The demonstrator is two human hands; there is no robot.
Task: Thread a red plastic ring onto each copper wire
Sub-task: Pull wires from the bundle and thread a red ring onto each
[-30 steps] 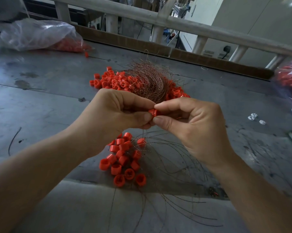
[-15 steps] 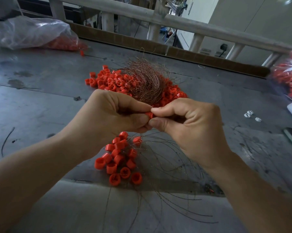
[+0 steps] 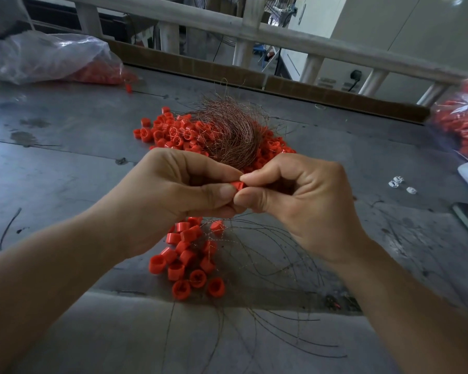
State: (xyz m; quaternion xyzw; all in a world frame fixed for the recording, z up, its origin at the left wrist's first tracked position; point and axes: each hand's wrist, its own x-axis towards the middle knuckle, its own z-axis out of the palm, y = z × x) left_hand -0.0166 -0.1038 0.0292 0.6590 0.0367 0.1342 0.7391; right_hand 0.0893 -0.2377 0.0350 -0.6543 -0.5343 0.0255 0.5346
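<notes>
Both the left hand (image 3: 173, 197) and the right hand (image 3: 305, 203), each curled, pinch one small red plastic ring (image 3: 237, 184) between them, just in front of the tangled copper wire bundle (image 3: 233, 130).

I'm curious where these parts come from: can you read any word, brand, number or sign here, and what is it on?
None: no text can be read in this view.
The red ring, pinched between the left hand and the right hand, shows no marking.
The left plastic bag and the right plastic bag show no print.
The wall socket and the small white pieces are too small to tell.
</notes>
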